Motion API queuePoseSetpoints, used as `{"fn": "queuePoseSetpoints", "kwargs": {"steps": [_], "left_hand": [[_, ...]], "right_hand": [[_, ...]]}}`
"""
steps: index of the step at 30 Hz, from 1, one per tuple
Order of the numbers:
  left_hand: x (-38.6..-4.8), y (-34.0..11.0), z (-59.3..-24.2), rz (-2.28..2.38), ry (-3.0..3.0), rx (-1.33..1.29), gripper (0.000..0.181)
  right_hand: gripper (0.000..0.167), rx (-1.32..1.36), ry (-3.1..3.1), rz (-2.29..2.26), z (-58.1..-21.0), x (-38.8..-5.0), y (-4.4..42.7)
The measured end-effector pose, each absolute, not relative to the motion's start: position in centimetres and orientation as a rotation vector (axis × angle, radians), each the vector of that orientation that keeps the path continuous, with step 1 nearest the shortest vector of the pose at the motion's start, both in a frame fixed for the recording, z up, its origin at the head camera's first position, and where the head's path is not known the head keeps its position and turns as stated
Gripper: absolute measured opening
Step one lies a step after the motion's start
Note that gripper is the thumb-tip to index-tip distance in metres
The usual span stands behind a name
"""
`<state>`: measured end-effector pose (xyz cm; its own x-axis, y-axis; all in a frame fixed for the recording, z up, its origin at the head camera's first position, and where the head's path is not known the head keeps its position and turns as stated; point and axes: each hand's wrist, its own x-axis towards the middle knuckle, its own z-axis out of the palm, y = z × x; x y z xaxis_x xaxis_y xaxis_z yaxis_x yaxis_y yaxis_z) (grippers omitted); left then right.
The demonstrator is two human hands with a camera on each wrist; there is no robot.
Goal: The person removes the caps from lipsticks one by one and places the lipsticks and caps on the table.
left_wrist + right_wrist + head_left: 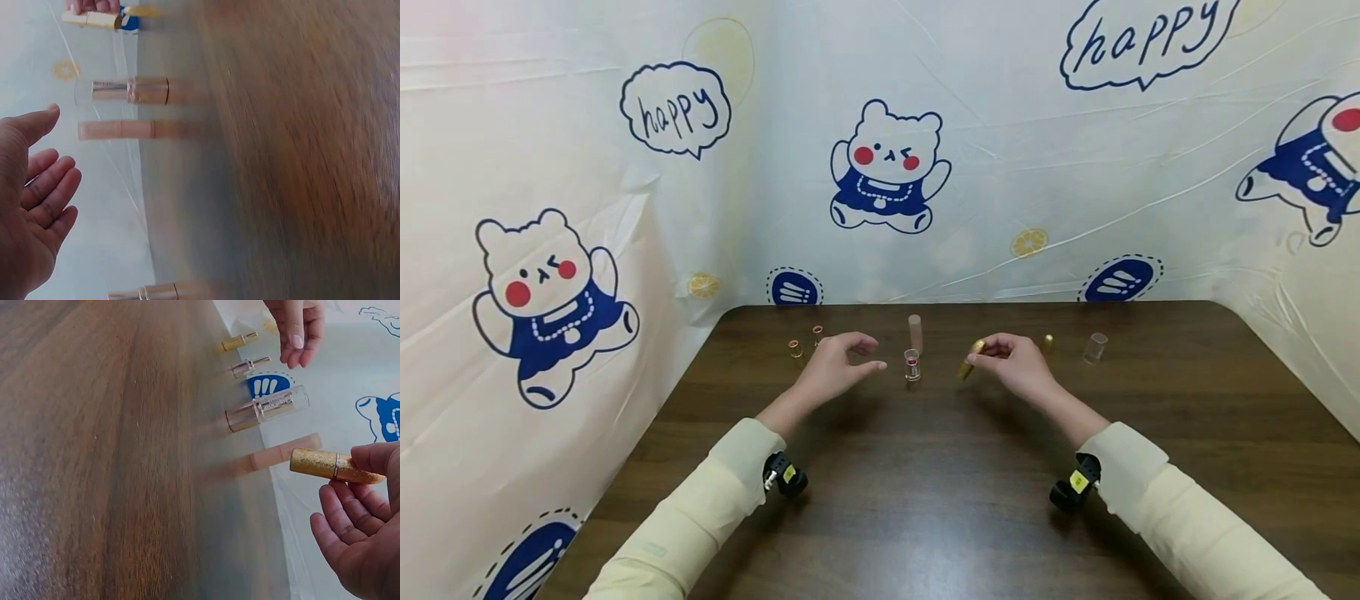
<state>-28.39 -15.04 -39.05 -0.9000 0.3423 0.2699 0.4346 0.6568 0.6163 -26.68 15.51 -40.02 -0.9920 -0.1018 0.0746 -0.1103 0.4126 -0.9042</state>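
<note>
My right hand pinches a gold lipstick tube between thumb and fingers, held tilted above the table. My left hand holds nothing, its fingers loosely bent and the thumb apart. Just right of that hand, a lipstick with a clear cap stands upright on the table. Behind it is an upright pale pink tube. In the left wrist view, the clear-capped lipstick and the pink tube are apart from the left fingers.
Two small lipsticks, one nearer and one farther, stand left of the left hand. Beyond the right hand are a small gold piece and a clear cap. A printed sheet hangs behind the brown table.
</note>
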Motion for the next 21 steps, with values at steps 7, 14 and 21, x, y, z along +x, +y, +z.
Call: {"fn": "queuePoseSetpoints", "kwargs": {"steps": [7,14,21], "left_hand": [[-27.7,-13.7,-39.0,-1.095,-2.712,-0.747,0.032],[-27.4,-12.8,-39.2,-1.08,-2.691,-0.852,0.033],[-27.0,-11.9,-39.1,-1.111,-2.721,-0.907,0.033]], "right_hand": [[0.023,0.249,-2.617,1.752,-39.8,-26.2,15.0],[0.022,0.326,-2.573,1.803,-39.3,-25.9,14.4],[0.021,0.406,-2.558,1.824,-39.3,-25.6,14.1]]}}
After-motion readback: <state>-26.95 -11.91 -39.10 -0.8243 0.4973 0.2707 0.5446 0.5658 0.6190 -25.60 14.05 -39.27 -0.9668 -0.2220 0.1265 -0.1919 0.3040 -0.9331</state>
